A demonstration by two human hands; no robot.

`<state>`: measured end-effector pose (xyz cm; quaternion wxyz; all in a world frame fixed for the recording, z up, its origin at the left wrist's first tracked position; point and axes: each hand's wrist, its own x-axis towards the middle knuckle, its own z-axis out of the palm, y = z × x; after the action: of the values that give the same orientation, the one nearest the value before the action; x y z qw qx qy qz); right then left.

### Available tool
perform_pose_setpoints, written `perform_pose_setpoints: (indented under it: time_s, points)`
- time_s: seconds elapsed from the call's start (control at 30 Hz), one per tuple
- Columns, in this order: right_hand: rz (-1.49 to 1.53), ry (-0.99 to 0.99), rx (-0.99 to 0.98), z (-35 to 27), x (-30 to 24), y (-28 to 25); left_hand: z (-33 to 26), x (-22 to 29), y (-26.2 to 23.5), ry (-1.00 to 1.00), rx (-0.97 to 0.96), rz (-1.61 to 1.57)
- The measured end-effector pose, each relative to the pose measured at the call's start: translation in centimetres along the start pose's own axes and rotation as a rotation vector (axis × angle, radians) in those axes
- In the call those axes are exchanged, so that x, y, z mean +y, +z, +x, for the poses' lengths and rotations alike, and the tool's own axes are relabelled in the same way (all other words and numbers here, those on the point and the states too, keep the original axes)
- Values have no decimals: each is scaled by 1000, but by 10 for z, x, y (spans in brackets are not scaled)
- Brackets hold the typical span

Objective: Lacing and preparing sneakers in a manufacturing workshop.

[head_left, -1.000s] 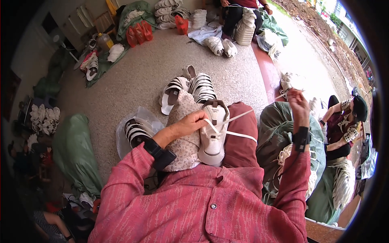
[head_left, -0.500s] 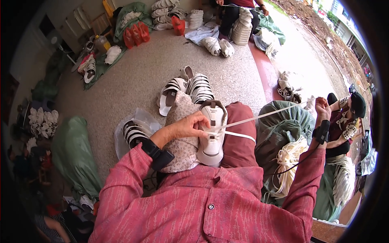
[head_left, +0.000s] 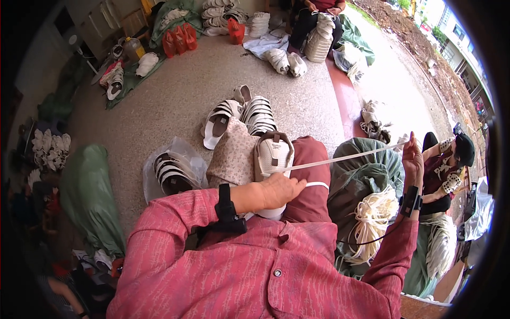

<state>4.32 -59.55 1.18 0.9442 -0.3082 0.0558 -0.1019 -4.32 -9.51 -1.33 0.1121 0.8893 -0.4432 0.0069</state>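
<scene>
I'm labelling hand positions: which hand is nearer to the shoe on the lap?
Left. The left hand is over the shoe, partly covering it; the right hand is well off to its right, holding the white lace.

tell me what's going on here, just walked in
A person in red has a white shoe on their lap. The right hand holds a white lace stretched out from the shoe to the right. The left hand lies across the shoe; what its fingers grip is hard to tell. A bundle of laces lies on a green sack beside the right thigh, and more shoes sit in front.
</scene>
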Motion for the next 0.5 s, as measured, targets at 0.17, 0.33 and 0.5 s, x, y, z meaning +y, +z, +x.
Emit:
perform_pose_setpoints:
  time_s: [0.17, 0.33, 0.5]
  points:
    - [91, -49, 61, -3, -10, -37, -15, -6, -63, 87, -350, -727]
    - [87, -20, 160, 1, -21, -64, -78, -63, -111, -428, 194, -1324]
    - [51, -79, 134, -4, -25, -30, -146, -110, -109, -553, 581, -1591]
